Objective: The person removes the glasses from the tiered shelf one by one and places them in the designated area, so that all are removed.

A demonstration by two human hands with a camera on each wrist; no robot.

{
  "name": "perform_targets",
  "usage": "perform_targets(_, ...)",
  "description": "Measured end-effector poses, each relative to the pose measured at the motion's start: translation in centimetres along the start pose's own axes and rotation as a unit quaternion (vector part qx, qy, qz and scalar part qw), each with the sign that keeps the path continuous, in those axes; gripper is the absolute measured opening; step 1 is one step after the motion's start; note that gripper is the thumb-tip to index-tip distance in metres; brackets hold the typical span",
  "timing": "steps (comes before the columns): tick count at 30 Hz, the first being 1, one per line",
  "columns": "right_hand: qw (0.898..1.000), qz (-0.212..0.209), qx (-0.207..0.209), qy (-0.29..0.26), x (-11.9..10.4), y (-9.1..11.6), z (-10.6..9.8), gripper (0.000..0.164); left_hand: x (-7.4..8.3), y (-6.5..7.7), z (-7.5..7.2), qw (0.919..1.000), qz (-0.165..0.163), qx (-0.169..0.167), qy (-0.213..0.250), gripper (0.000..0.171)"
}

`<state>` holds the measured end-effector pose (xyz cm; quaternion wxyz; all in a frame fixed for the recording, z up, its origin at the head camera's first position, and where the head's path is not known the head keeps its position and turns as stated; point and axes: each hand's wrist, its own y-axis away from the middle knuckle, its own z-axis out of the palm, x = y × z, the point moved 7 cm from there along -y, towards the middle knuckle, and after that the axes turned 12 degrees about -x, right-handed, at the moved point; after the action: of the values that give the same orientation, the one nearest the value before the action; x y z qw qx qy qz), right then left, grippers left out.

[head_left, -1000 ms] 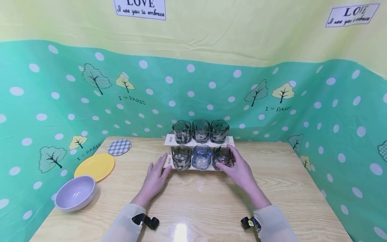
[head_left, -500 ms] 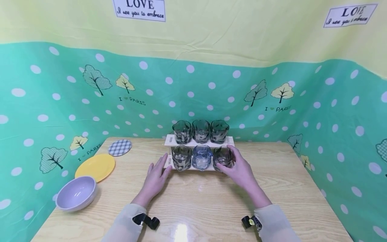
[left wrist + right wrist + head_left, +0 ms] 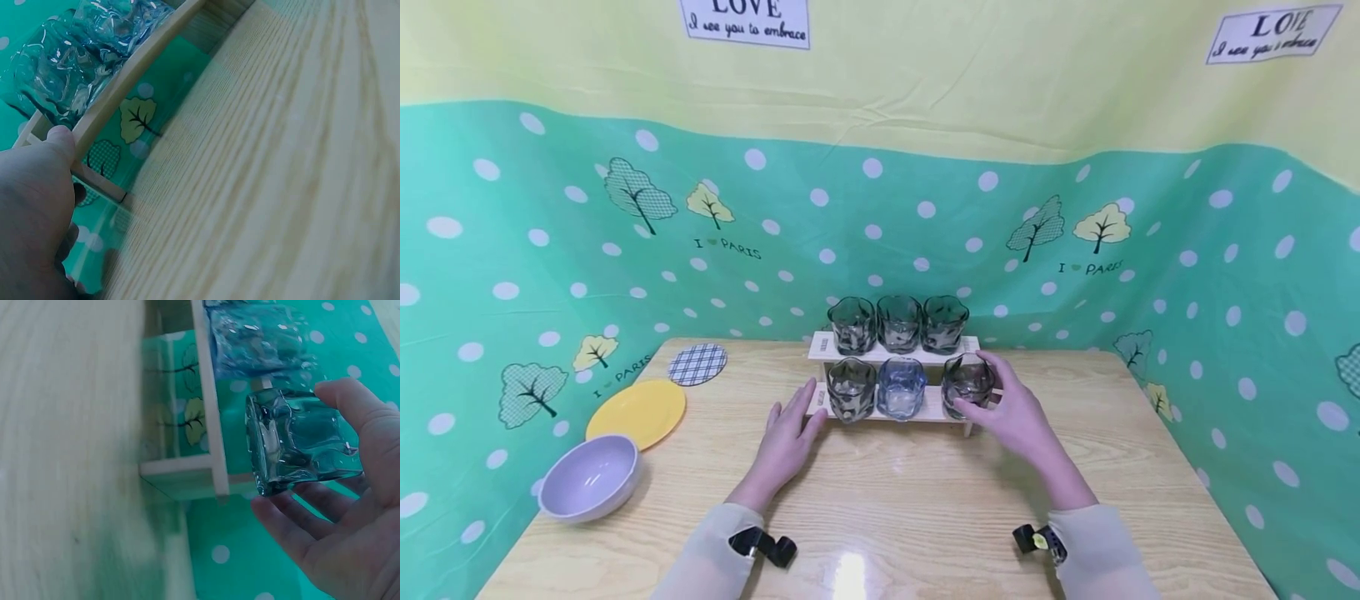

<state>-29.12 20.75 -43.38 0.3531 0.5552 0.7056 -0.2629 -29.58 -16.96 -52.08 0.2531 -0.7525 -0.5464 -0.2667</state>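
A two-tier wooden rack (image 3: 932,403) stands at the back of the table with glass cups on both tiers. My right hand (image 3: 1018,417) grips a smoky grey glass cup (image 3: 966,385), thumb on one side and fingers on the other. In the right wrist view this cup (image 3: 303,440) is raised off the lower shelf (image 3: 215,425). My left hand (image 3: 785,442) holds the rack's left end, its thumb on the front corner (image 3: 78,140) in the left wrist view. A blue glass cup (image 3: 901,388) and another grey cup (image 3: 851,390) sit on the lower tier.
Three dark glass cups (image 3: 898,323) line the upper tier. Toward the table's left side lie a purple bowl (image 3: 587,479), a yellow plate (image 3: 636,414) and a checked round mat (image 3: 697,365). A patterned cloth (image 3: 880,208) hangs behind and at both sides.
My right hand has lifted the grey glass cup from the lower tier and shifted it to the right, widening the gap from the blue cup. The left hand stays at the rack.
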Motion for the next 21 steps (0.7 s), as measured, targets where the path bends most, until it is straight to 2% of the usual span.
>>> perform_targets(13,1.0,-0.013,0.004,0.002,0.8,0.6,-3.3,0.102,-0.2,-0.1,0.1,1.0,0.001,0.0,0.0,0.069)
perform_targets(21,1.0,0.002,0.027,0.009,1.6,1.0,-5.2,0.106,-0.3,-0.1,0.1,1.0,0.002,0.002,-0.002,0.069)
